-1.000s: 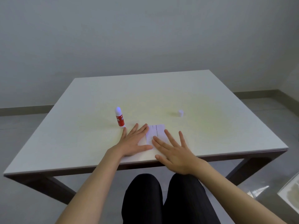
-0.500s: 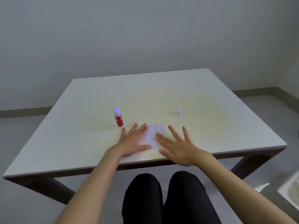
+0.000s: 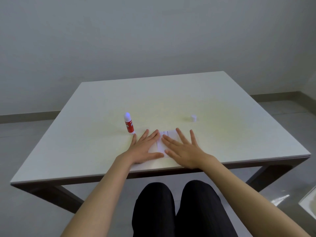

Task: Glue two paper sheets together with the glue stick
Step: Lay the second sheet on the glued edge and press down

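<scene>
wall [image 3: 153, 40]: plain grey | floor [image 3: 25, 147]: grey, glossy | table [image 3: 239, 125]: white top, dark legs

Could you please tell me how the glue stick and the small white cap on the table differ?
The glue stick is tall with a red body, while the cap is short and all white. The glue stick stands just beyond the left hand; the cap sits apart, farther back on the right, beyond the right hand. Both stand on the table, touched by neither hand.
</scene>
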Demonstrator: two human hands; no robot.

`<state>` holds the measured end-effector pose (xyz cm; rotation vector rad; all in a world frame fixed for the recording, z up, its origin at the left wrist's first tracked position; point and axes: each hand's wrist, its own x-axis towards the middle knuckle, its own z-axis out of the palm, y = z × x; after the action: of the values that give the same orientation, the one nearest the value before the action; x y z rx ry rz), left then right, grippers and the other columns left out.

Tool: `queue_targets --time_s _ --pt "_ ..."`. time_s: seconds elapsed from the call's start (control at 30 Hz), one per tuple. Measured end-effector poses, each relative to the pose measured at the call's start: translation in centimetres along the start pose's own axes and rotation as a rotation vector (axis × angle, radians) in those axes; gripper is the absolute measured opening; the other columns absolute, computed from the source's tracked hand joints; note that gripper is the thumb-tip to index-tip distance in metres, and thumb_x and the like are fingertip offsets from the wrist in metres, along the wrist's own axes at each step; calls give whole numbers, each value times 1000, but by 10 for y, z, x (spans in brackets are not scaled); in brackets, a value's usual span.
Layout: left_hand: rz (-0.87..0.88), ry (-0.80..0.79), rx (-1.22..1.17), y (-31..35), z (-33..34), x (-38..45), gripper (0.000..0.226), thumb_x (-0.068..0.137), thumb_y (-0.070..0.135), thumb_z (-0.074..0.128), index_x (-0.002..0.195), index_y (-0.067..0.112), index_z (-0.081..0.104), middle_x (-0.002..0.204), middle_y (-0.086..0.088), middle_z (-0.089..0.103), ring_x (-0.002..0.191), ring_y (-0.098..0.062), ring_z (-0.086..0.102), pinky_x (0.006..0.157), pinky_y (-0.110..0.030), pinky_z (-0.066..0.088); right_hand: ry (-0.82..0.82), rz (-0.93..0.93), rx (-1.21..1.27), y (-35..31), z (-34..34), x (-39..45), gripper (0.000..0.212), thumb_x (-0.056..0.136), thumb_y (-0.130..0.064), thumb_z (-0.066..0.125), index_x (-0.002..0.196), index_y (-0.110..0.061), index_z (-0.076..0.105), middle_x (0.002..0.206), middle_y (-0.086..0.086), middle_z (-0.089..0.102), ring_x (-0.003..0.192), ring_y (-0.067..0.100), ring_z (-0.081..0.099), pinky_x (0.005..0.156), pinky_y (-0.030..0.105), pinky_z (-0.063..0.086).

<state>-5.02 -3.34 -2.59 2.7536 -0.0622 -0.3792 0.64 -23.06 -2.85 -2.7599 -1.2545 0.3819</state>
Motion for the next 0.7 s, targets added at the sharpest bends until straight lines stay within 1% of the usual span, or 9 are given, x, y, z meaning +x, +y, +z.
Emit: queue_targets --time_s 0.07,0.13,0.2,0.3,0.37,0.43,0.57,0.63,0.7 --pt "-5 -5 5 0 -1 1 88 87 61 45 151 28 -5 159 16 -11 146 -11 -19 115 -50 -16 14 90 -14 6 -7 8 58 96 -55 6 149 -35 -9 158 -20 -12 142 23 -28 109 56 -24" --pt "-2 -6 7 0 0 1 88 87 62 44 151 28 -5 159 17 -12 146 -11 -19 116 -50 -16 30 128 -31 2 -8 13 60 96 -54 7 149 -32 -8 159 -17 -12 143 25 -27 109 57 -24" --pt "6 -3 -7 -1 0 1 89 86 63 44 151 28 -5 159 18 -12 146 -11 -19 116 -50 -16 49 70 -42 -8 -3 10 62 95 -56 7 149 -32 -9 159 -15 -11 142 26 -28 107 56 -26" --pt "18 1 -7 -3 1 1 87 87 61 45 151 28 -4 159 18 -12 146 -11 -19 115 -49 -17 57 -98 -49 -17 10 -1 59 91 -60 2 147 -42 -8 158 -19 -11 141 22 -28 103 55 -29" --pt "18 4 -14 -3 2 1 88 86 62 45 151 28 -4 159 19 -11 146 -11 -19 115 -49 -17 50 -111 -59 -9 9 -4 56 90 -61 -1 145 -49 -6 157 -23 -11 140 20 -29 102 55 -30" --pt "9 3 -13 -2 1 1 89 86 63 45 151 28 -4 159 18 -11 145 -10 -19 115 -49 -17 45 -38 -50 4 4 -1 53 93 -58 2 145 -50 -6 157 -23 -11 142 22 -28 104 56 -28" --pt "-3 -18 12 -1 0 1 89 87 60 45 151 27 -6 159 17 -12 146 -11 -19 116 -49 -16 65 151 -53 15 -5 8 53 97 -52 7 147 -42 -7 159 -18 -10 145 26 -22 111 59 -20" --pt "2 -14 -2 -1 0 1 89 87 61 46 151 28 -6 159 17 -12 146 -11 -19 115 -49 -17 85 110 -74 2 1 4 58 94 -57 4 148 -39 -7 160 -15 -10 144 27 -25 109 58 -23" --pt "10 -3 -18 -1 1 1 90 85 63 46 151 28 -4 159 18 -12 146 -11 -19 115 -50 -17 117 -29 -114 -15 13 -2 68 87 -63 -3 149 -36 -5 160 -14 -8 142 23 -28 106 55 -27"
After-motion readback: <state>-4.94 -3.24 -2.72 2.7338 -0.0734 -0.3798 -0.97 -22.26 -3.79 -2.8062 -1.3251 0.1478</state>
